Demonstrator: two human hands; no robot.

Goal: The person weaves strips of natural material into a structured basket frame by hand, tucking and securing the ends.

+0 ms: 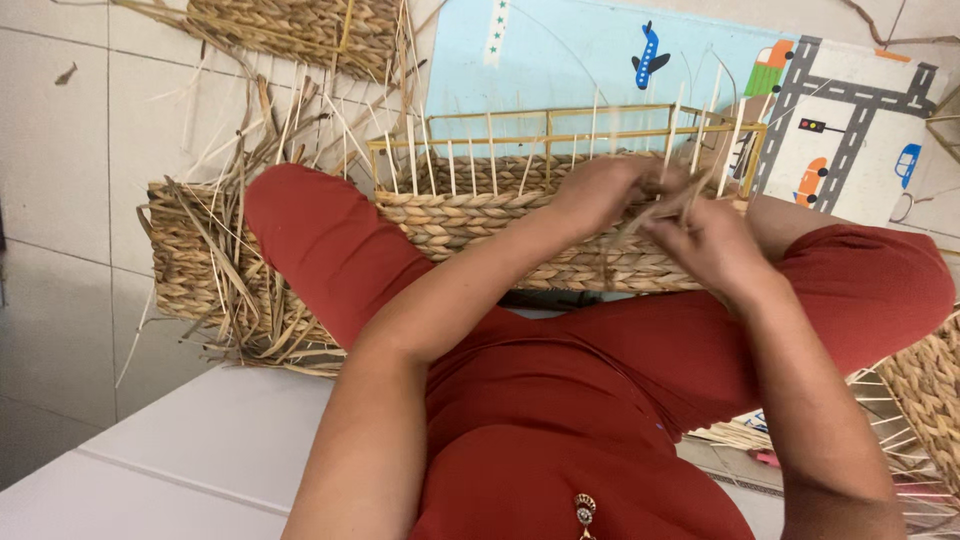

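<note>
A half-woven straw basket on a yellow wire frame rests between my knees, with thin upright stakes sticking up along its rim. My left hand grips a strand of dried straw at the basket's top edge. Just to its right, my right hand pinches the same strands, and the two hands touch. The fingertips of both hands are partly hidden by the straw. My legs in red trousers lie on either side of the basket.
Loose dried straw and another woven basket lie left of my left knee. A woven piece sits at the top. A children's play mat with an aeroplane and roads lies behind. Another woven basket stands at the right edge.
</note>
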